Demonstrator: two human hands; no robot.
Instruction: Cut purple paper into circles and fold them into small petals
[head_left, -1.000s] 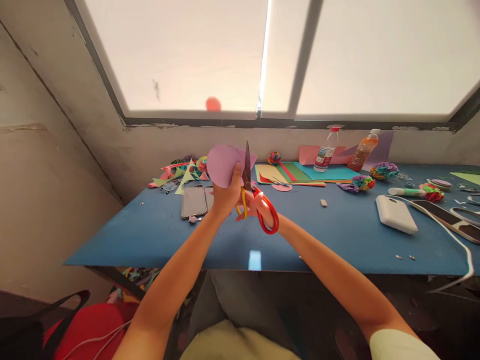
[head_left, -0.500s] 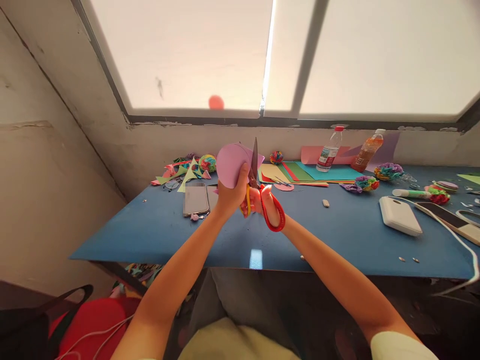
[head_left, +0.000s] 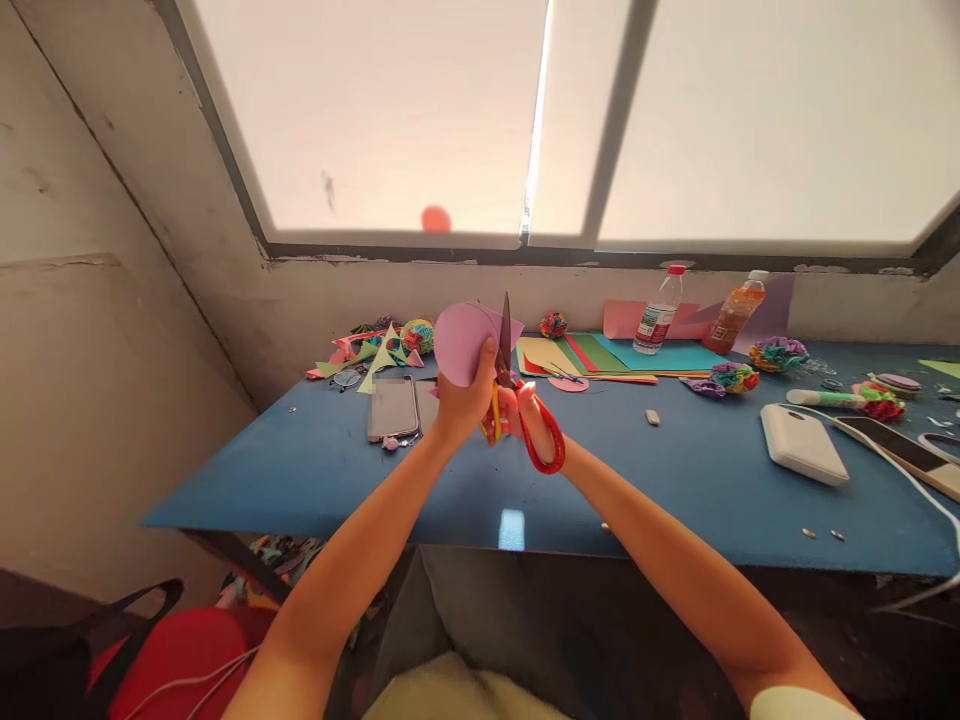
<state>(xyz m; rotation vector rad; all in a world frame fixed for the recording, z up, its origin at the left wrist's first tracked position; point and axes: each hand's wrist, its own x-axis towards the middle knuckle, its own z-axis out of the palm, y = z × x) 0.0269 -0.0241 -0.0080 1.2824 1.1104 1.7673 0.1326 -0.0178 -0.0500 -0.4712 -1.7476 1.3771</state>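
Person's left hand (head_left: 463,402) pinches round lilac paper disc (head_left: 459,345); right hand (head_left: 535,420), beside disc, grips red-and-yellow-handled metal scissors (head_left: 505,338). Apparent step: trimming. Next snip likely needs disc turned.

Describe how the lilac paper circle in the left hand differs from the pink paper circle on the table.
The lilac paper circle is held up by the left hand, while the pink paper circle lies on the blue table. The lilac circle shows nearly face-on; the pink circle, seen at a slant, looks like a narrow oval. The lilac circle is pale purple, the pink circle a warmer salmon. Both look thin and round.
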